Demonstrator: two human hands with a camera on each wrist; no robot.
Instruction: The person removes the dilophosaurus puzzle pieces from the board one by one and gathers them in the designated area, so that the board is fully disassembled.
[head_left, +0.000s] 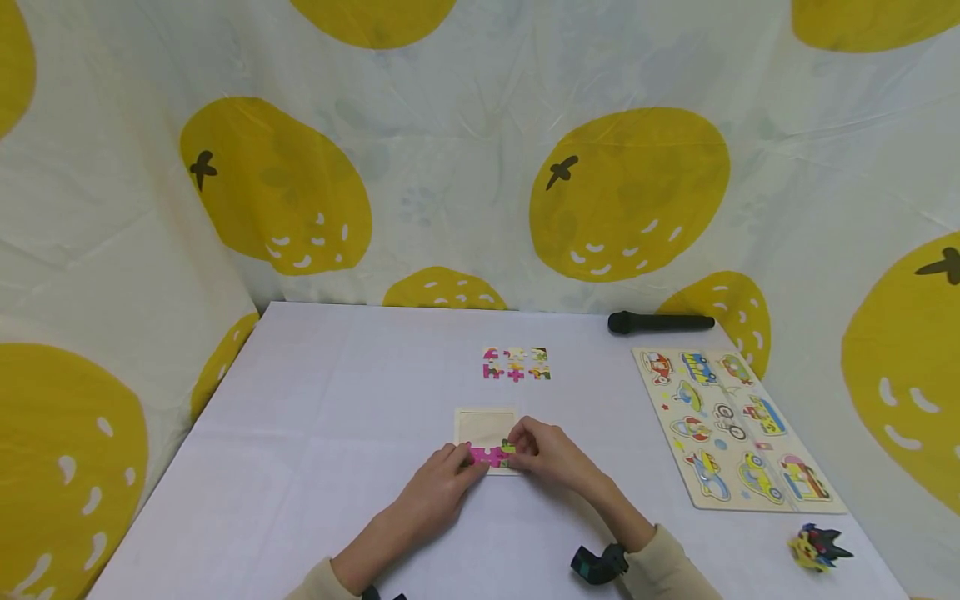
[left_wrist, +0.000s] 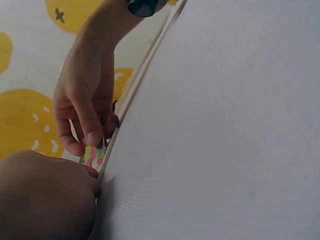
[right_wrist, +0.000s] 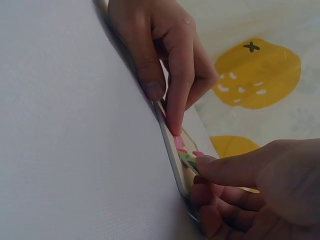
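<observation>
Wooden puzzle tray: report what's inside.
Pink pieces line its near side; the far part is bare. The left hand hides the near left corner, the right hand part of the right edge.

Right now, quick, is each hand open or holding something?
Left hand: open, a fingertip touching the pink puzzle pieces.
Right hand: closed, pinching a green-patterned puzzle piece between thumb and fingers.
</observation>
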